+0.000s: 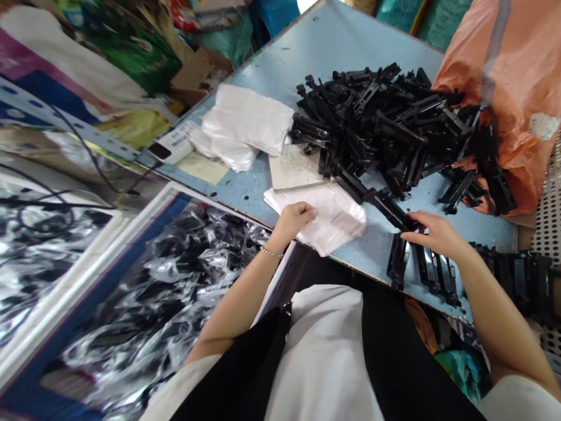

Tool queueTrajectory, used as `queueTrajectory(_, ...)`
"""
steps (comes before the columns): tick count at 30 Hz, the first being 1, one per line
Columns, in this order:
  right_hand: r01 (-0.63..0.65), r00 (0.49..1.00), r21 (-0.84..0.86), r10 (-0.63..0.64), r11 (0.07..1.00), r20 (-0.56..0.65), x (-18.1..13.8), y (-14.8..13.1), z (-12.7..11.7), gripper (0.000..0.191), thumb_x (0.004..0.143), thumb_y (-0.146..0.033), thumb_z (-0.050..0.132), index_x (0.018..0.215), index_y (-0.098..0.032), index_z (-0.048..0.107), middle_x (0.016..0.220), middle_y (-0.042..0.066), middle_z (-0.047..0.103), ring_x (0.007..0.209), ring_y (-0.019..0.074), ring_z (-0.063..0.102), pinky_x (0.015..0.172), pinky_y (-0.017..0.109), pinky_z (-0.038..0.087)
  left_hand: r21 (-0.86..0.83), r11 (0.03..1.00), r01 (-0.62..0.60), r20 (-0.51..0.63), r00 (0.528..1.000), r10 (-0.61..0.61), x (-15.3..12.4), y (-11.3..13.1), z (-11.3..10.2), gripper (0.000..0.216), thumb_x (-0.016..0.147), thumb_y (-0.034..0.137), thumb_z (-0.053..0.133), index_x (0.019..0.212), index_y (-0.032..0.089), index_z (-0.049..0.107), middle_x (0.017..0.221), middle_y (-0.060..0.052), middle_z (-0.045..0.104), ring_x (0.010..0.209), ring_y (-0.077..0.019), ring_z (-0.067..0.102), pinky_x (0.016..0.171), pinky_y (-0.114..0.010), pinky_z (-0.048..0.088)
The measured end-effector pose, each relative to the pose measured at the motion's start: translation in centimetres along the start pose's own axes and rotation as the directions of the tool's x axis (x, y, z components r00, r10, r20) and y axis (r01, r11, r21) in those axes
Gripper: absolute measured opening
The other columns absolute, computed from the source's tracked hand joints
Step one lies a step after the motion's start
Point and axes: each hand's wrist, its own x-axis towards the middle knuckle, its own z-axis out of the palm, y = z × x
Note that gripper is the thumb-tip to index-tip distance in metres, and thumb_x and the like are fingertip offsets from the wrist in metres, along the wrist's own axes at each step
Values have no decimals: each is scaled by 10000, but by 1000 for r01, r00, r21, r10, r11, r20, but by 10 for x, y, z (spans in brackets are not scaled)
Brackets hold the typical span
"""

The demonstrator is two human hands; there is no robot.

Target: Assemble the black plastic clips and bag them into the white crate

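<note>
My left hand (293, 221) rests on a stack of clear plastic bags (333, 213) at the near edge of the blue table (324, 41), fingers curled and pinching the top bag. My right hand (432, 233) reaches over a row of black plastic parts (433, 272) laid side by side near the table's front edge, its fingers closed on the end of one long black part (390, 209). A large heap of the same black parts (385, 126) lies beyond both hands in the middle of the table.
An orange plastic sack (508, 88) sits at the right behind the heap. More white bags (245, 126) and a flat tile (291, 166) lie at the left of the table. A large bin of bagged black parts (144, 304) stands below left.
</note>
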Motion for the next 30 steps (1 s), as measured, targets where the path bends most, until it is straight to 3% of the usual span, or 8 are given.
queueTrajectory(2,-127,991,523,86,843,102,-12,-26,27,505,730,-505,841,1104,-181,744,943,71,759,759,228,685,680,338,561,-39,999,-5,-10,1000,4,1,-1,2,113,814,269,659,821,158,647,679,-2,650,599,-139,587,589,-254,465)
queueTrajectory(4,-282,954,856,27,433,300,-15,-52,70,476,720,-546,835,961,-145,747,805,73,743,632,176,642,556,278,520,41,993,-113,-41,993,115,2,-3,5,71,817,175,610,874,159,650,768,-32,703,692,-169,658,669,-292,539)
queueTrajectory(8,-562,827,803,-100,-198,554,2,-83,153,413,815,-520,754,916,-123,701,713,64,716,507,83,511,395,156,372,399,822,-408,-19,892,452,-3,-9,0,330,890,67,443,1083,134,702,1176,-144,726,1143,-248,675,1049,-446,535)
queueTrajectory(12,-566,812,699,-149,-436,564,21,-89,184,449,896,-528,635,1045,-107,681,729,32,689,483,68,405,380,152,378,542,645,-539,83,798,597,-32,1,-7,500,956,63,394,1426,114,556,1416,-194,601,1333,-273,581,1136,-452,500)
queueTrajectory(17,-338,909,925,196,-175,369,20,-94,184,316,768,-473,804,796,-184,678,668,-31,635,541,80,475,491,169,461,371,499,-783,343,615,710,-88,32,14,695,957,10,371,1613,223,286,1475,-154,562,1350,-240,576,1112,-407,535)
queueTrajectory(20,-261,935,965,244,-14,256,4,-101,180,217,725,-307,867,844,-207,715,810,-24,709,742,114,617,702,190,543,324,484,-813,416,582,699,-102,42,30,684,958,54,423,1611,187,272,1461,-183,559,1357,-275,570,1103,-451,540)
queueTrajectory(26,-103,973,852,-127,513,194,-38,-93,128,487,894,-319,728,1372,-290,637,1243,43,720,1080,199,696,994,375,542,383,629,-676,354,737,576,-133,49,-23,422,1008,229,505,1420,288,576,1256,-77,711,1149,-231,696,1066,-393,562)
queueTrajectory(30,117,992,203,-123,972,16,-52,-53,72,420,991,-144,477,1339,-276,671,1351,79,681,1241,259,625,1098,484,473,492,799,-347,423,897,129,-143,14,-91,375,962,395,539,1305,347,683,1266,-30,732,1166,-273,691,1087,-409,526)
